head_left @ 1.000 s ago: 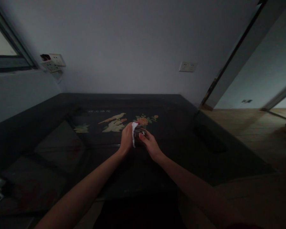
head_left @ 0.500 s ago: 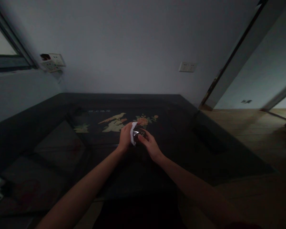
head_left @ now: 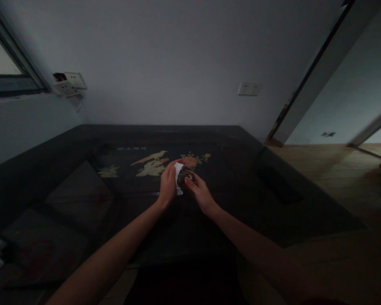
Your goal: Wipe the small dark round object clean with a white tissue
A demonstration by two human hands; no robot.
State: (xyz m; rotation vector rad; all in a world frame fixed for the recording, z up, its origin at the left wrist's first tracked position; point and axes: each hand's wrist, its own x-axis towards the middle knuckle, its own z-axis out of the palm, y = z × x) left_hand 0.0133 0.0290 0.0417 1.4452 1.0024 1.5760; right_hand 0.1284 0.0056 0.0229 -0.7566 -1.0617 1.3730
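Observation:
My right hand (head_left: 202, 192) grips a small dark, shiny rounded object (head_left: 184, 176), its thumb lying across the near side. The object's exact kind is too dim to make out. My left hand (head_left: 168, 182) is closed around a white tissue (head_left: 179, 173) and presses it against the object's left side. Both hands are above the middle of a dark glossy table (head_left: 190, 237). The fingers beneath the tissue and behind the object are partly hidden.
A bird-and-flower picture (head_left: 152, 164) decorates the tabletop. A dark flat shape (head_left: 279, 186) shows on its right. Wall sockets (head_left: 249, 89) sit behind the table, and more sockets (head_left: 71, 82) are at the left corner. Wooden floor (head_left: 311, 165) runs along the right.
The dark object has turned a little between my hands, and its bright reflection has shifted. More of the tissue's white face shows. My arms have barely moved.

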